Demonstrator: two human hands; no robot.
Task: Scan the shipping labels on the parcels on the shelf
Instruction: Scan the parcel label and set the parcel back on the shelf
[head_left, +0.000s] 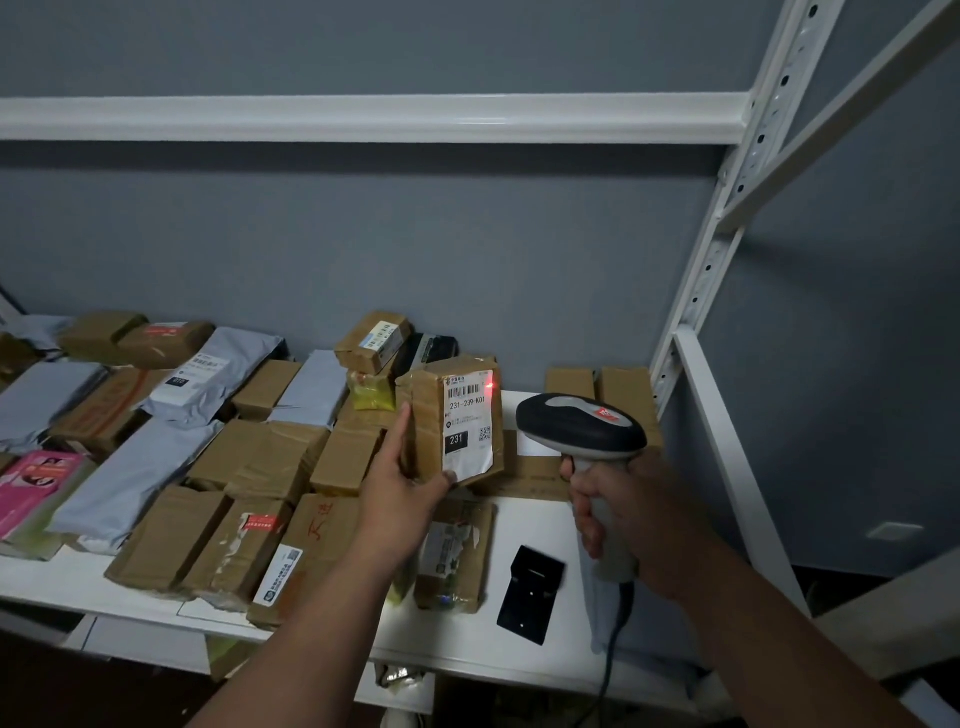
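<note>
Left grip: the left hand (402, 486) holds a small cardboard box (451, 422) upright, thumb up the left edge and fingers curled under the bottom corner, so it's properly wrapped round it.
Right grip: the right hand (618, 512) is curled tight round the handle of a scanner (582, 428), grey and black, cord hanging down off the bottom.
Box: lifted off the shelf (519, 519), just left of the scanner head, tilted a bit.
Label: white shipping label (466, 425) facing the camera, reads 231-239-K01, with a barcode up top and a black 231 block lower down.
Red dot: a little red glow (490, 385) sits at the label's top right corner, right by the barcode.
Rest of the shelf: loads of brown parcels (218, 540) and grey mailer bags (130, 478) spread across the left side, plus a pink packet (36, 486) at the far left.
Black thing: a flat black holder (531, 594) lies on the bare white patch under the scanner.
</note>
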